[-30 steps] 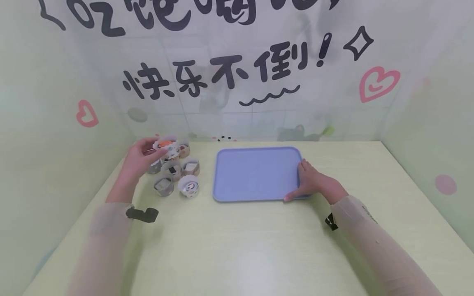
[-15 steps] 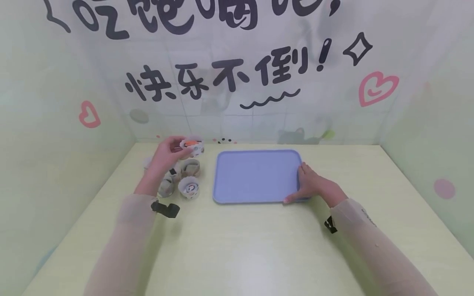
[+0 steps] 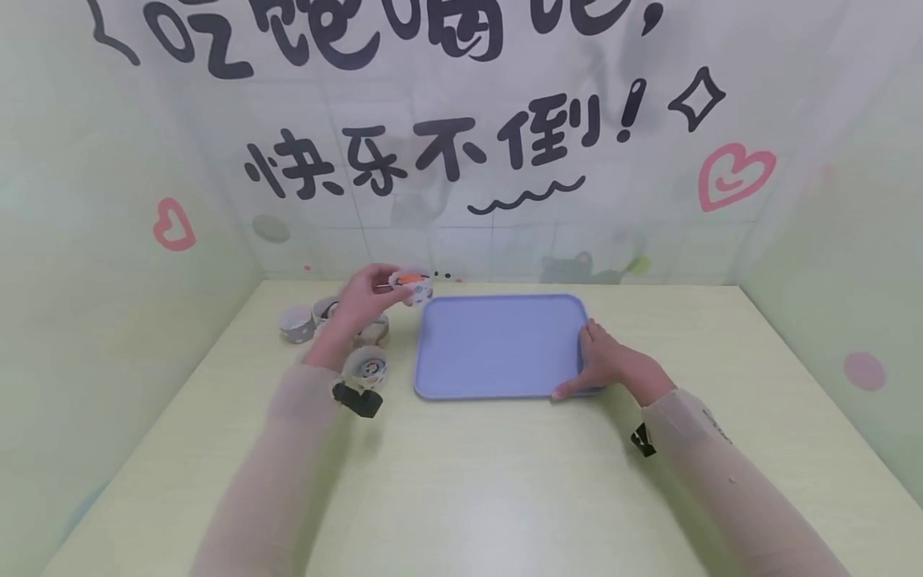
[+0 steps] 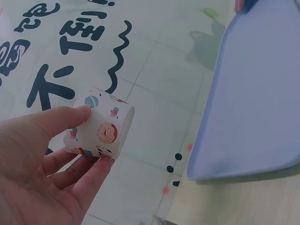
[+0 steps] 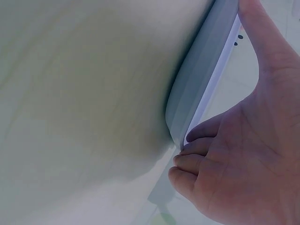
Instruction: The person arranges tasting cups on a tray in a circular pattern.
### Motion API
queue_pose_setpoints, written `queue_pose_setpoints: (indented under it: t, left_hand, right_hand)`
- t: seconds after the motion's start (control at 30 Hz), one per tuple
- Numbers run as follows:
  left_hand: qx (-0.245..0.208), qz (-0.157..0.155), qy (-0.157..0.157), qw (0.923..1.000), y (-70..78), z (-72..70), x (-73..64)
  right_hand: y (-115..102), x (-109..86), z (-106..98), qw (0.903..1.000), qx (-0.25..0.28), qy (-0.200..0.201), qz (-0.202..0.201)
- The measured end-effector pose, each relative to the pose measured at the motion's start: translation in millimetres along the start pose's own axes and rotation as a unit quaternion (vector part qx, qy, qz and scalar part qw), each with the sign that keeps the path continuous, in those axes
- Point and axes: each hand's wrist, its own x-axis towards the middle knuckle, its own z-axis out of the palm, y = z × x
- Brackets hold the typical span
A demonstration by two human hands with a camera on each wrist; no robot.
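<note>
My left hand [image 3: 366, 298] pinches a small paper baking cup [image 3: 416, 290] between thumb and fingers, just off the tray's back left corner. The left wrist view shows doughnut prints on this cup [image 4: 107, 126]; in the head view something orange lies inside it. A blue-lavender tray [image 3: 501, 344] lies flat on the table. On its front right corner rests my right hand [image 3: 609, 358], spread, thumb at the front edge and fingers at the right edge. The right wrist view has these fingertips [image 5: 187, 161] touching the rim, with the palm apart from it.
Left of the tray stand several more paper cups, among them a grey one [image 3: 296, 324] and a white one [image 3: 366, 366] with a picture inside; my left hand and forearm partly hide others. Printed walls [image 3: 461, 248] close off the back and both sides of the pale table [image 3: 490, 473].
My left hand has carried the paper cup rightward from above the group of cups to near the tray's back left corner. The right hand and the tray have stayed in place.
</note>
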Motion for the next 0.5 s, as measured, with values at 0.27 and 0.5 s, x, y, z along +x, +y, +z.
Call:
queue_pose_setpoints:
  t: [0.27, 0.5]
  left_hand:
    - [0.005, 0.006, -0.002, 1.0000, 10.3, 24.4, 11.6]
    - [-0.006, 0.017, -0.017, 0.9997, 18.1, 44.1, 20.3]
  right_hand:
    - [-2, -3.0, -2, 0.9999, 0.014, 0.001, 0.001]
    - [-3, -3.9, -1, 1.0000, -0.005, -0.003, 0.008]
